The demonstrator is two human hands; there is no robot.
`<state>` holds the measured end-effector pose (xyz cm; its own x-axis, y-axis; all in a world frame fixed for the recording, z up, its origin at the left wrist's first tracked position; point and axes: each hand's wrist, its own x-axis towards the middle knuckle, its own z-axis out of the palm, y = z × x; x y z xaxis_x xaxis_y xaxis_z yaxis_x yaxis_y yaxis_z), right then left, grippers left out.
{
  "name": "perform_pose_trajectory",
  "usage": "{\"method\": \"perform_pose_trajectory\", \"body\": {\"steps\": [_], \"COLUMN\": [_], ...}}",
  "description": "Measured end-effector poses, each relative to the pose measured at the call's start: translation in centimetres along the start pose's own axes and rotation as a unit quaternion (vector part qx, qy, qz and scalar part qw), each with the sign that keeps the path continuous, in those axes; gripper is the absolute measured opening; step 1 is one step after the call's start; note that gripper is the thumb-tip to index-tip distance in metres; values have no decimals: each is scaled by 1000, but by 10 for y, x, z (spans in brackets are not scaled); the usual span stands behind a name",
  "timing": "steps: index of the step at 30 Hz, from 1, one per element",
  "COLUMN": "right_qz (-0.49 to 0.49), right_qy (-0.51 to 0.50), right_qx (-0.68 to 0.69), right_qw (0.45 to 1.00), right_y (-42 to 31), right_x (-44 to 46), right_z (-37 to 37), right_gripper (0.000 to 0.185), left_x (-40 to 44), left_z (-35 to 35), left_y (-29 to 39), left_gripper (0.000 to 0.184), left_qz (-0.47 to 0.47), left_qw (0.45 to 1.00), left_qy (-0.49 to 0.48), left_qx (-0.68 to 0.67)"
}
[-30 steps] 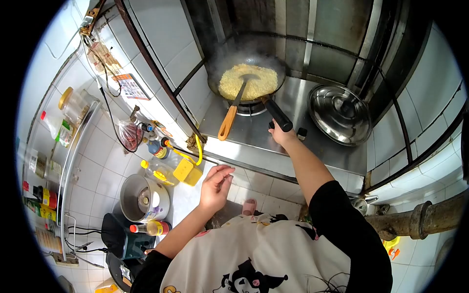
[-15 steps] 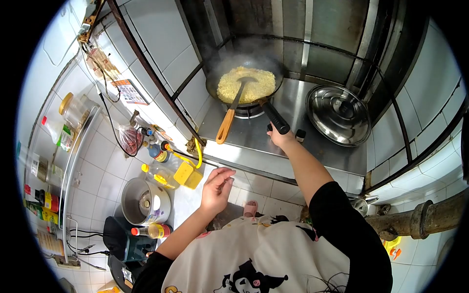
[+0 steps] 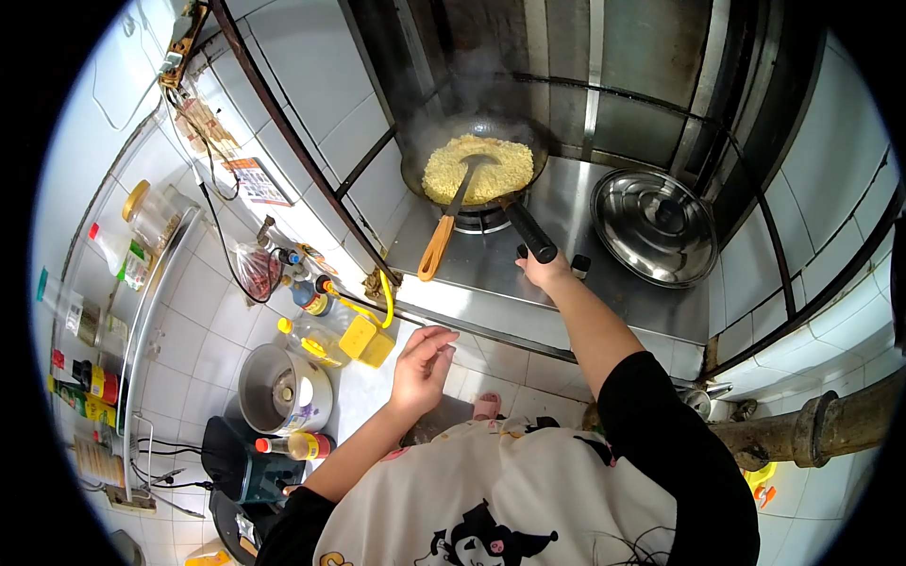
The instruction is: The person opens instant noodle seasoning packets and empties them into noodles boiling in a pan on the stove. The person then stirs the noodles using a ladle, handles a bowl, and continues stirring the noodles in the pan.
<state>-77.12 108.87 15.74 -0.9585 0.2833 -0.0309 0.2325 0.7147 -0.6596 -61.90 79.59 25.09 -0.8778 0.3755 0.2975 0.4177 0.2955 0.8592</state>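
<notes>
My right hand (image 3: pixel 545 271) is at the front of the steel stove, its fingers at a small black stove knob (image 3: pixel 522 251), partly hidden under the end of the wok's black handle (image 3: pixel 532 232). The steaming wok (image 3: pixel 412 170) sits on the burner and holds a pale yellow, crumbly food like fried rice or egg (image 3: pixel 491 179). A spatula (image 3: pixel 439 247) with a wooden handle rests in it, blade in the food, handle over the near rim. My left hand (image 3: pixel 421 370) hovers in front of the counter, fingers loosely bent, holding nothing.
A steel lid (image 3: pixel 656 226) lies on the stove's right side, near a second black knob (image 3: pixel 580 267). Left of me are a yellow box (image 3: pixel 366 340), an oil bottle (image 3: pixel 311 341), a metal pot (image 3: pixel 316 396) and a sauce bottle (image 3: pixel 307 446). Jars fill a wall rack (image 3: pixel 151 330).
The view has shifted very slightly. Both hands, the wok and the spatula stay where they were; the steam has drifted.
</notes>
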Motion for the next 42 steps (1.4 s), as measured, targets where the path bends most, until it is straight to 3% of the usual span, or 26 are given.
{"method": "perform_pose_trajectory", "body": {"steps": [2,8,11,12,20,27,35,42], "right_qz": [13,-39,-43,-89,-100,-146,-108,-195], "right_qy": [-39,-29,-20,11,121,260,271,318], "right_qx": [-46,-85,-128,-129,-33,13,30,87], "right_qw": [998,995,991,988,987,954,956,924], "right_y": [-12,-28,-26,-19,-13,4,7,13], "right_x": [-9,-50,-71,-80,-127,-93,-56,-105], "right_z": [-15,-44,-50,-51,-54,8,26,15], "right_gripper": [49,65,58,59,54,47,52,55], "left_x": [1,13,25,29,78,108,119,107], "left_z": [1,6,13,17,45,75,91,112], "left_y": [2,6,-8,-17,-47,-109,-121,-106], "left_gripper": [23,25,27,27,32,36,33,30], "left_qz": [8,9,47,42,30,-53,-57,-51], "left_qw": [1000,999,996,996,982,976,984,978], "left_qy": [-2,-43,-77,-77,-185,-112,-56,-120], "left_qx": [9,8,-1,-14,-35,-177,-157,-162]}}
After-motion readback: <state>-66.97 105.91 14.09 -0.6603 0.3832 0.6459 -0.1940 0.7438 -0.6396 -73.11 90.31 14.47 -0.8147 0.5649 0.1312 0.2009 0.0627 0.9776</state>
